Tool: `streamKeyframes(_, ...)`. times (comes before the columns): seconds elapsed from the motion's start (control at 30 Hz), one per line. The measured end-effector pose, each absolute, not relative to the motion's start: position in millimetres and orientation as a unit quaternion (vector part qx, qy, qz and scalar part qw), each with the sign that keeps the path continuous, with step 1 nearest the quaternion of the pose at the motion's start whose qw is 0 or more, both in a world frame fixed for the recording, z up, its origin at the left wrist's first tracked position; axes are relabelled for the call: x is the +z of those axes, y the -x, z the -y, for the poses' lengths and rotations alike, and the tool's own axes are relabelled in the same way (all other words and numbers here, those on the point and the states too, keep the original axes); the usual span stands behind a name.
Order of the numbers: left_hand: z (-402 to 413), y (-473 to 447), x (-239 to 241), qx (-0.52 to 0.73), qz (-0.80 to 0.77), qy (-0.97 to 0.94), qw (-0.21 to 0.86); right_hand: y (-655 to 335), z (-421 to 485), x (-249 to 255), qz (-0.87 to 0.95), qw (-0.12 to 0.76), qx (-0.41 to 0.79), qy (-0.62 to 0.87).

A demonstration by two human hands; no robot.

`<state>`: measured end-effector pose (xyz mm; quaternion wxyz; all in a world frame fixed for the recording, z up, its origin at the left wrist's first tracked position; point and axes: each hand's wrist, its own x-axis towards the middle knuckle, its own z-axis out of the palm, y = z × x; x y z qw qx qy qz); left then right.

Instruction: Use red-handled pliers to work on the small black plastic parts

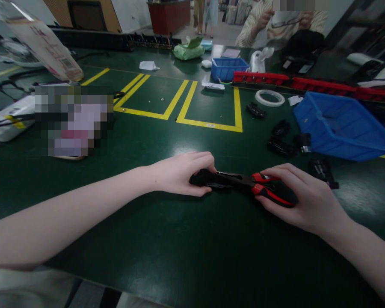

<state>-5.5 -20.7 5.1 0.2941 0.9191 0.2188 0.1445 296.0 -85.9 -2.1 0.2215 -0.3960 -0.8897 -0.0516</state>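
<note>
My left hand [186, 173] is closed around a small black plastic part [220, 184] just above the green table [154, 239]. In my right hand [303, 199] are pliers with red and black handles [276, 194], their dark jaws pointing left. The jaws meet the black part beside my left fingertips; whether they grip it or only touch it I cannot tell. My left fingers partly cover the part. Several similar black parts [280, 146] lie to the right, beyond my right hand.
A blue bin [346, 128] stands at the right, near a roll of tape [270, 98]. A smaller blue basket [228, 68] and a green packet [188, 50] sit farther back. Yellow tape [208, 124] marks the table. Across it, a person [253, 21] holds something thin.
</note>
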Motion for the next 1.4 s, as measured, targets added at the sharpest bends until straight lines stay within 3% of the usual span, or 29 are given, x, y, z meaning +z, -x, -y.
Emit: streamKeyframes(1.4, 21.5, 5.2, 0.4, 0.148, -0.199, -0.934, 0.258, -294.0, 85.7, -3.9, 0.895, 0.211, -0.07, 0.385)
